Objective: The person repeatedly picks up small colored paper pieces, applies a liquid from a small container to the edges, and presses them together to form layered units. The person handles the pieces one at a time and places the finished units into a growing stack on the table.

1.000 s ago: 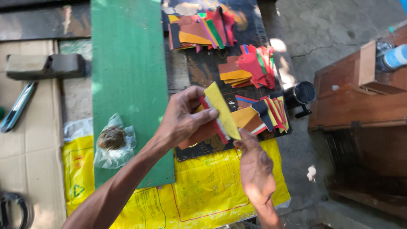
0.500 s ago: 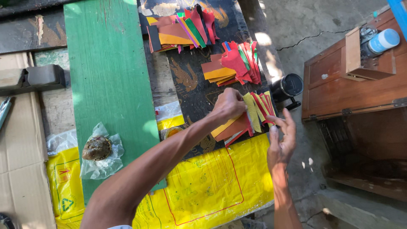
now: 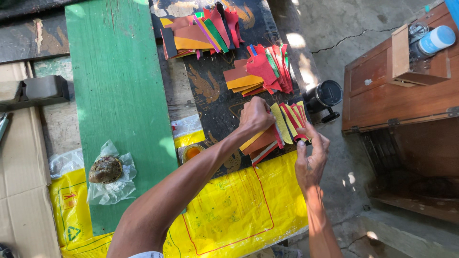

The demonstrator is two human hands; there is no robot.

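My left hand (image 3: 256, 117) presses down on a fanned stack of coloured paper strips (image 3: 279, 129), red, yellow and orange, lying on a dark patterned board (image 3: 210, 91). A yellow strip (image 3: 282, 123) sticks out right beside its fingers. My right hand (image 3: 311, 155) touches the stack's right end, fingertips on the red and yellow strips near the board's edge. Two more fanned stacks of coloured strips lie further up the board, one in the middle (image 3: 260, 71) and one at the top (image 3: 201, 31).
A green plank (image 3: 117, 95) runs down the left. A brown lump on clear plastic (image 3: 106, 169) lies on it. A small jar of orange paste (image 3: 191, 153) sits by a yellow plastic sheet (image 3: 229, 215). Black cup (image 3: 325, 95), wooden box (image 3: 397, 91) and blue-capped bottle (image 3: 432, 40) stand at right.
My left hand carried the yellow strip to the right and laid it down on the stack. My right hand rose to the stack's right end. The view shifted left.
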